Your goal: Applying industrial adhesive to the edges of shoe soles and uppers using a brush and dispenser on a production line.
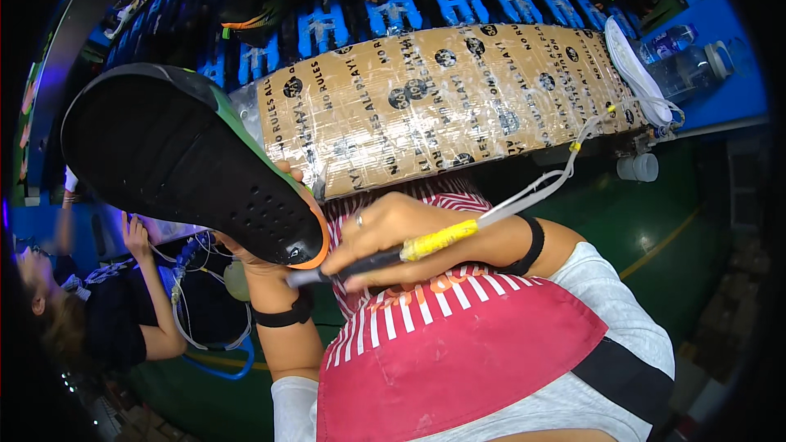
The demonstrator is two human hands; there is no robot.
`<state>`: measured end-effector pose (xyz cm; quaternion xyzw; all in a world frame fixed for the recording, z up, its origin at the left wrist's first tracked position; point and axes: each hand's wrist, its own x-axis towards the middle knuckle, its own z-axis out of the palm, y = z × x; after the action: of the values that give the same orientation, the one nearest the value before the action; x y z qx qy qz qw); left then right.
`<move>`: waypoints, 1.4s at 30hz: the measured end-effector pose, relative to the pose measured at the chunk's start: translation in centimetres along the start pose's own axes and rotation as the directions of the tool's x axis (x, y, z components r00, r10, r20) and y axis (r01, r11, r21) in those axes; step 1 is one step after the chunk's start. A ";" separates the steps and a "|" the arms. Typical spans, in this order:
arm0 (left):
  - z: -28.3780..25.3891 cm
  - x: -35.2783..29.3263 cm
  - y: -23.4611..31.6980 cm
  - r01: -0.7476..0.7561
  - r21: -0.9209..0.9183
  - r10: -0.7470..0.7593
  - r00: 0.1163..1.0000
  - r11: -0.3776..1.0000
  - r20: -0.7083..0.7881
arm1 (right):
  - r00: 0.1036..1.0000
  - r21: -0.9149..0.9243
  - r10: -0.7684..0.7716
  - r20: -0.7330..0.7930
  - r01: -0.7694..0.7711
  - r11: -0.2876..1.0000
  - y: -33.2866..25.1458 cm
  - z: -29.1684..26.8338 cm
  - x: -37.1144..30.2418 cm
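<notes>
My left hand [255, 262] grips a shoe upper [205, 168] near its orange-edged heel. The shoe's black underside, with small holes toward the heel, faces up; green shows along its side. Most of my left hand is hidden behind the shoe. My right hand [391, 225], with a ring on it, is closed round a pen-like tool [381, 260]. Its dark barrel is wrapped in yellow tape at the back, where a whitish tube [532, 196] leads off to the right. The tool's blurred grey tip lies beside the heel edge; whether they touch I cannot tell.
A bench edge covered with printed cardboard [442, 106] lies ahead. Beyond it runs a blue-slatted rack [393, 16] carrying dark shoes. A white sole-shaped piece [634, 61], bottles [688, 72] and a hanging white cup [637, 168] are at right. A co-worker [123, 311] is at left.
</notes>
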<state>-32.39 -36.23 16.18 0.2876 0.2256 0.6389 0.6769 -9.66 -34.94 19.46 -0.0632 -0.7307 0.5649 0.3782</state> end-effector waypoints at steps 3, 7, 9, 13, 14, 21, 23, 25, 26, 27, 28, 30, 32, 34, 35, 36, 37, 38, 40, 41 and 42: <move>0.0 0.1 0.3 0.039 -0.004 -0.039 0.999 0.999 0.018 | 0.997 -0.318 0.071 -0.040 -0.080 0.945 0.1 0.2 -0.1; -0.3 0.3 1.2 0.190 0.061 -0.196 0.975 0.980 0.107 | 0.997 -0.209 -0.057 0.060 0.069 0.975 0.4 0.4 -0.3; -0.5 0.0 1.6 0.195 0.097 -0.199 0.980 0.976 0.025 | 0.996 -0.126 -0.074 0.057 0.081 0.989 0.6 0.2 -0.5; -0.9 -0.1 1.7 0.142 0.167 -0.125 0.986 0.976 -0.109 | 0.996 -0.382 -0.090 -0.029 0.072 0.921 1.1 0.1 -0.3; -0.9 0.0 1.8 0.145 0.163 -0.131 0.987 0.976 -0.094 | 0.993 -0.346 -0.120 0.000 0.112 0.931 1.1 0.0 -0.3; 1.3 1.4 2.6 0.248 0.150 -0.255 0.966 0.957 0.030 | 0.991 -0.291 -0.136 0.004 0.131 0.948 0.9 -0.4 -0.4; 2.3 1.9 2.9 0.293 0.238 -0.313 0.949 0.926 0.048 | 0.993 -0.376 -0.114 -0.014 0.100 0.921 0.9 -0.5 -0.3; 3.1 2.3 3.3 0.319 0.373 -0.358 0.933 0.871 0.039 | 0.987 -0.429 -0.081 0.136 0.133 0.893 0.8 -0.5 -0.2; 3.4 2.5 3.5 0.345 0.419 -0.392 0.919 0.840 0.029 | 0.984 -0.424 -0.088 0.157 0.148 0.894 0.7 -0.8 -0.3; 3.8 2.5 3.6 0.380 0.432 -0.429 0.903 0.818 0.016 | 0.974 -0.423 -0.046 0.222 0.138 0.896 0.6 -1.1 -0.4; 4.0 2.6 3.6 0.405 0.445 -0.453 0.892 0.799 0.001 | 0.973 -0.397 -0.067 0.220 0.152 0.905 0.6 -1.2 -0.5; 4.5 2.9 3.6 0.457 0.443 -0.512 0.859 0.771 0.006 | 0.973 -0.347 -0.122 0.196 0.186 0.919 0.7 -1.4 -0.5; 4.9 3.1 3.5 0.490 0.471 -0.545 0.838 0.733 -0.024 | 0.982 -0.466 -0.125 0.145 0.179 0.867 0.9 -1.2 -0.4; 5.3 3.4 3.5 0.517 0.499 -0.570 0.820 0.695 -0.055 | 0.985 -0.489 -0.076 0.157 0.144 0.860 1.1 -1.1 -0.4; 5.5 3.5 3.6 0.527 0.514 -0.578 0.813 0.677 -0.072 | 0.982 -0.473 -0.100 0.158 0.164 0.866 1.2 -1.0 -0.4; 5.7 3.5 3.6 0.537 0.527 -0.586 0.806 0.659 -0.090 | 0.976 -0.458 -0.090 0.197 0.172 0.872 1.1 -1.0 -0.6; 5.8 3.5 3.6 0.548 0.533 -0.595 0.798 0.645 -0.100 | 0.969 -0.442 -0.079 0.233 0.178 0.879 1.1 -1.0 -0.7; 6.0 3.5 3.7 0.557 0.541 -0.604 0.790 0.630 -0.111 | 0.964 -0.412 -0.089 0.252 0.190 0.891 1.0 -1.2 -0.9; 6.3 3.6 3.8 0.574 0.546 -0.617 0.776 0.610 -0.126 | 0.971 -0.370 -0.102 0.215 0.178 0.912 1.0 -1.3 -1.0; 6.3 3.6 3.8 0.580 0.543 -0.622 0.772 0.607 -0.129 | 0.975 -0.339 -0.134 0.176 0.188 0.922 1.0 -1.3 -1.1; 6.3 3.7 3.7 0.588 0.538 -0.628 0.767 0.604 -0.133 | 0.987 -0.402 -0.131 0.092 0.157 0.902 1.1 -1.3 -1.1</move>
<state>-30.57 -33.14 23.58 0.3978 0.4596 0.2669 0.7479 -8.48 -34.15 18.12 -0.0688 -0.8464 0.3723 0.3745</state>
